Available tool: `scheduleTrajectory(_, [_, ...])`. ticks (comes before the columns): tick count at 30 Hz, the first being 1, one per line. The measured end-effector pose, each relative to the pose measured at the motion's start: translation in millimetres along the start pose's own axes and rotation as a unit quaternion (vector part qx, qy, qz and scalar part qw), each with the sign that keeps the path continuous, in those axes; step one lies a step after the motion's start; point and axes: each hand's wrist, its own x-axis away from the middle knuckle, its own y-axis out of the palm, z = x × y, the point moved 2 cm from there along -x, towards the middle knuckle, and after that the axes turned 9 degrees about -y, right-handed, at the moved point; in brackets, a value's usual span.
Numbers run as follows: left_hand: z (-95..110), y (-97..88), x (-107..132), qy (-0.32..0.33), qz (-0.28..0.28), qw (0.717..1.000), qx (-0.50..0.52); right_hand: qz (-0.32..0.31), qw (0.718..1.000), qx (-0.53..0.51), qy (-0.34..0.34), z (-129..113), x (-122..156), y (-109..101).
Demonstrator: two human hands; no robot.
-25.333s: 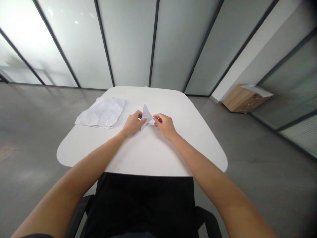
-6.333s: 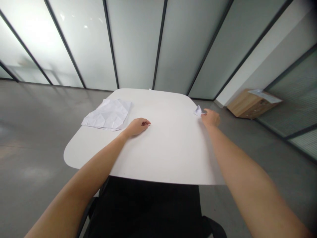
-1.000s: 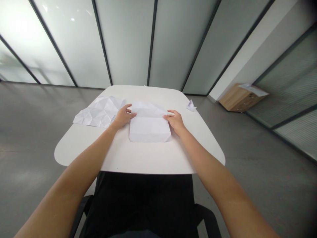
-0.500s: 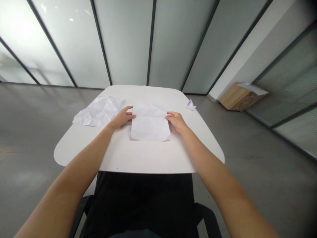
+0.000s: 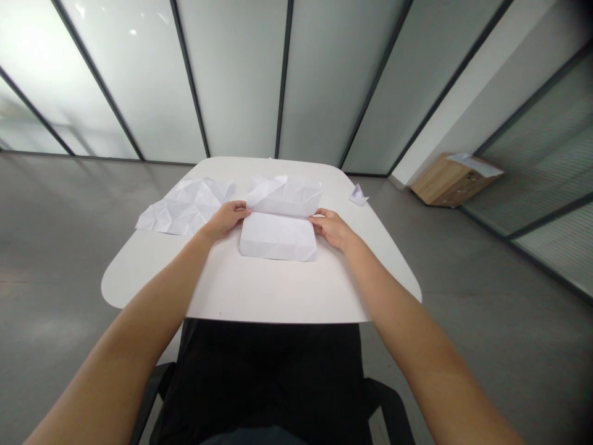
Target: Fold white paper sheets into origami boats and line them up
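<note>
Head view: a folded white paper sheet (image 5: 278,240) lies at centre frame on the white rounded tabletop (image 5: 278,290), long axis left-right, creased upper flap (image 5: 283,196) raised, the left hand (image 5: 225,219) and right hand (image 5: 332,227) apart at opposite ends, fingertips at its edges, grip unclear.

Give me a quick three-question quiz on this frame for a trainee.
1. Which hand, left or right, is nearer the creased paper sheet?
2. What small item lies near the far right edge of the white table?
3. True or false: the wooden box stands on the table.

Key: 1. Left hand. 2. A small folded paper piece. 3. False: it stands on the floor.
</note>
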Motion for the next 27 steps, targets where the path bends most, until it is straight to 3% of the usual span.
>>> scheduleTrajectory(6, [-2.0,-1.2,-2.0,-0.024,0.005,1.0,-0.009,-0.005,0.999,0.043,0.007,-1.4,-0.3,-1.1])
scheduleTrajectory(14, [-2.9,-1.8,-3.1,-0.004,-0.001,1.0,-0.029,-0.006,1.0,0.026,-0.011,-2.2,-1.6,-3.2])
scheduleTrajectory(20, [0.0,0.0,0.8,-0.033,0.002,0.999,-0.012,-0.008,0.999,0.003,0.034,-3.4,-4.0,-6.6])
scheduleTrajectory(27, [6.4,5.7,5.0,-0.029,0.044,0.998,-0.038,-0.037,0.999,0.034,-0.019,-2.8,1.7,-3.0])
